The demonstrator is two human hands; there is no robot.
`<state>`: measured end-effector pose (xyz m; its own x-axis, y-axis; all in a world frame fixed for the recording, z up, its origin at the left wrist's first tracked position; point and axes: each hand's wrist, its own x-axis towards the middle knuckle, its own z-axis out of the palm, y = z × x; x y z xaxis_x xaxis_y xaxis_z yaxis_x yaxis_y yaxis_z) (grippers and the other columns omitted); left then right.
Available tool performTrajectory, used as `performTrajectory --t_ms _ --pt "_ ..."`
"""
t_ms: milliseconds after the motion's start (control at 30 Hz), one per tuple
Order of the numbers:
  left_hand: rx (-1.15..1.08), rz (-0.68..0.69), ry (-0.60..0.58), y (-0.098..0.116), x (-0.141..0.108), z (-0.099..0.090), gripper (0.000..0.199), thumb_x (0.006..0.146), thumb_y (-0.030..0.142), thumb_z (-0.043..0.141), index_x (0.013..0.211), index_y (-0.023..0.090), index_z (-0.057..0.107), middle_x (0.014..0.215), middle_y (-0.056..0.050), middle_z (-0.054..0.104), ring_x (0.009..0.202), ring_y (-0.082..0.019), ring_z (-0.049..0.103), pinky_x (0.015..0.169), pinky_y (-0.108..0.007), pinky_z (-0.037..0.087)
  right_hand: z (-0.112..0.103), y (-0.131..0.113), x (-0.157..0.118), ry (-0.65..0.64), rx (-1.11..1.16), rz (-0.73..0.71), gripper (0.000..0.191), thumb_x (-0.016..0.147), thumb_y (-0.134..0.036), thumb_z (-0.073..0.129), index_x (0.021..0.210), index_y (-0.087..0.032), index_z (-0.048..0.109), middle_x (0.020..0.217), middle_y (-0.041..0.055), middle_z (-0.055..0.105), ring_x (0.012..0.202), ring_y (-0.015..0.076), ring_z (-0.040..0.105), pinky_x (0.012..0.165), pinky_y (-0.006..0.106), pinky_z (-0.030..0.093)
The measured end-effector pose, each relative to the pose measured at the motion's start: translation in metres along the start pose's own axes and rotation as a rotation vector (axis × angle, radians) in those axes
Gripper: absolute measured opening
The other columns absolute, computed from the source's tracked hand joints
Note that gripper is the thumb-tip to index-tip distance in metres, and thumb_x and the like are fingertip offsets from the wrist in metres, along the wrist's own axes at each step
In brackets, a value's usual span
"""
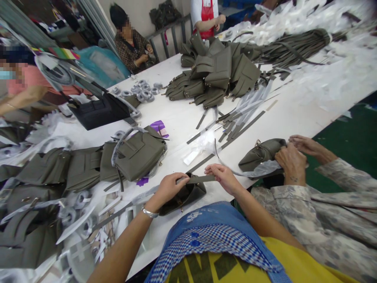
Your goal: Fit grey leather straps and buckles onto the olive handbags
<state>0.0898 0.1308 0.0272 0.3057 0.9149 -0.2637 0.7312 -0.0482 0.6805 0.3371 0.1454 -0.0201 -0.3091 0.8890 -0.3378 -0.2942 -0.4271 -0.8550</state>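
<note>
An olive-green bag (pixel 193 195) lies on its side at the table's front edge, just before my body. Across its top runs a flat olive strap (pixel 203 179). My left hand (pixel 171 188), with a silver bracelet at the wrist, is closed on the strap's left part, thumb on top. At the strap's right end my right hand (pixel 221 175) pinches it between thumb and fingers. Part of the bag is hidden under my left hand. A plastic-wrapped strip (pixel 144 195) trails to the left of that hand.
More olive bags (pixel 141 153) lie at the left, and a large pile (pixel 216 70) stands at the back. Loose strips (pixel 244 125) lie mid-table. At the right a co-worker's hands (pixel 291 161) hold another bag (pixel 260 153). A black bag (pixel 100 108) is at the upper left.
</note>
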Motion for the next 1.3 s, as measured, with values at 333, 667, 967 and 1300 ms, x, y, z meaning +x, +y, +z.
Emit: performTrajectory --t_ms 333,667,967,1300 --pt "0.059 0.050 0.005 0.014 0.005 0.003 0.035 0.093 0.045 0.044 0.084 0.022 0.068 0.085 -0.001 0.071 0.078 -0.017 0.061 0.068 -0.025 0.040 0.027 0.006 0.011 -0.007 -0.204 -0.077 0.031 0.073 -0.039 0.074 0.095 -0.017 0.071 0.077 0.0030 0.071 0.063 0.0141 0.064 0.064 0.028 0.054" --pt "0.044 -0.082 -0.045 0.000 0.001 -0.002 0.036 0.091 0.044 0.045 0.077 0.019 0.068 0.059 0.001 0.066 0.061 -0.016 0.060 0.062 -0.025 0.038 0.008 0.043 0.021 -0.177 -0.789 -0.451 0.041 0.078 -0.030 0.071 0.118 -0.023 0.064 0.118 0.0091 0.067 0.106 0.0243 0.062 0.090 0.040 0.051" --pt "0.123 -0.107 -0.013 0.009 0.000 0.000 0.034 0.086 0.048 0.049 0.082 0.020 0.069 0.079 -0.002 0.072 0.073 -0.018 0.063 0.064 -0.025 0.039 0.017 0.050 0.020 -0.199 -0.774 -0.530 0.031 0.076 -0.039 0.075 0.101 -0.023 0.070 0.097 0.0056 0.067 0.091 0.0205 0.062 0.082 0.032 0.050" --pt "0.074 -0.157 -0.182 0.016 0.005 -0.001 0.034 0.088 0.042 0.044 0.077 0.018 0.065 0.064 0.000 0.069 0.054 -0.014 0.060 0.060 -0.024 0.041 0.012 0.061 0.021 -0.233 -0.618 -0.489 0.035 0.075 -0.038 0.076 0.105 -0.021 0.070 0.099 0.0065 0.067 0.087 0.0191 0.064 0.079 0.033 0.053"
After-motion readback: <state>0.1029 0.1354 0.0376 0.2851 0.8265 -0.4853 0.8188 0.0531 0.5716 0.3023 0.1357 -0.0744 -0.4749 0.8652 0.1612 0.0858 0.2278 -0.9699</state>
